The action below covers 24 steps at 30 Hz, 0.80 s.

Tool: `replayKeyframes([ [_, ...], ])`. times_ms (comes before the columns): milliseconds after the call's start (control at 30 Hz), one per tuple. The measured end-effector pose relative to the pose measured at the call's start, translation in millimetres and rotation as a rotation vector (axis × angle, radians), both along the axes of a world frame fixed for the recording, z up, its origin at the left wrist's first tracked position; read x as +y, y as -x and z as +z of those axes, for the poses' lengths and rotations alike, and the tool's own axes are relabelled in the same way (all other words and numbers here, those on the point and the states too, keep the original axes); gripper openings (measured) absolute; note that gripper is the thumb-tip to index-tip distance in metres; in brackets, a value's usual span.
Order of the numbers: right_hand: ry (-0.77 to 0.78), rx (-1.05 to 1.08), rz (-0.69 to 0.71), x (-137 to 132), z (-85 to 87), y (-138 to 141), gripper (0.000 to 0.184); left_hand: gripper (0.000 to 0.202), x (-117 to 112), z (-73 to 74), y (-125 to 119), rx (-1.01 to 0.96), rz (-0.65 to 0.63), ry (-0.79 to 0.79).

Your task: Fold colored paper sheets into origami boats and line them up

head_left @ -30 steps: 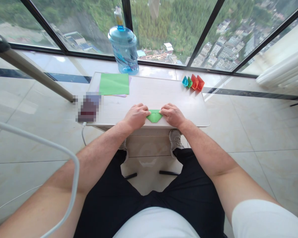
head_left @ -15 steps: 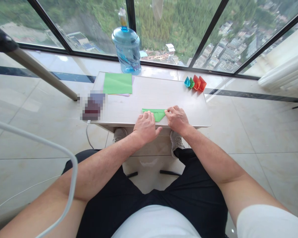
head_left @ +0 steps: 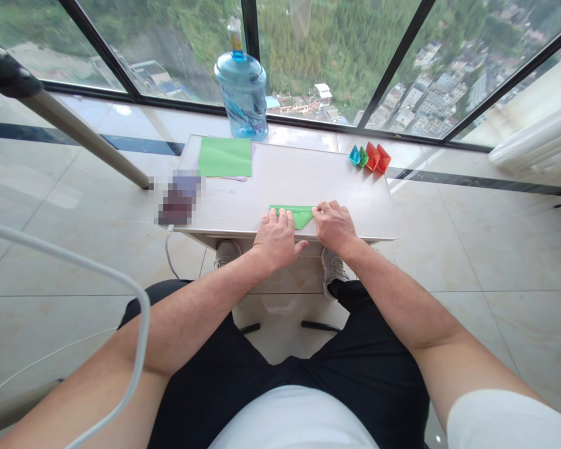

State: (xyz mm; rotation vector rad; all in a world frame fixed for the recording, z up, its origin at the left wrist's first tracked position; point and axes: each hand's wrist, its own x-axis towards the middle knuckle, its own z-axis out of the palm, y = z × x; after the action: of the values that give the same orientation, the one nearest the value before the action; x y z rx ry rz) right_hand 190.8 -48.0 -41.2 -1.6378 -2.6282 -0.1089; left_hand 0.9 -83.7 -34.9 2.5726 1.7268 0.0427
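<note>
A green folded paper lies near the front edge of the small table, a narrow strip with slanted lower corner on the right. My left hand rests flat over its left part, fingertips pressing it down and thumb stretched out to the side. At the paper's upper right end, my right hand pinches the corner between thumb and curled fingers. Part of the paper is hidden under my left fingers.
Green paper sheets lie stacked at the table's back left, near a blurred-out device with a white cable. Several small folded paper pieces, blue, green and red-orange, stand at the back right. Behind the table is a large blue water bottle.
The camera view has shifted slightly, so everything sits a little further right. Both hands keep nearly the same places on the green paper.
</note>
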Motion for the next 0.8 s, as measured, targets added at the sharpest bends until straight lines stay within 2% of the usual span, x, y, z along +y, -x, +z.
replayKeyframes([
  [133,0.013,-0.032,-0.008,0.0,2.3,0.8,0.042,0.092,4.5,3.9,-1.3,-0.011,0.010,0.015],
  [433,0.047,-0.068,-0.057,-3.3,6.2,3.8,0.045,0.088,7.7,7.5,-6.3,0.015,0.049,0.042],
  [600,0.068,-0.045,-0.086,-6.9,8.4,4.7,0.048,0.077,10.7,10.1,-9.9,0.014,0.039,0.057],
  [800,0.089,-0.045,-0.145,-8.3,10.5,5.6,0.049,0.078,10.5,10.0,-11.5,0.014,0.046,0.066],
])
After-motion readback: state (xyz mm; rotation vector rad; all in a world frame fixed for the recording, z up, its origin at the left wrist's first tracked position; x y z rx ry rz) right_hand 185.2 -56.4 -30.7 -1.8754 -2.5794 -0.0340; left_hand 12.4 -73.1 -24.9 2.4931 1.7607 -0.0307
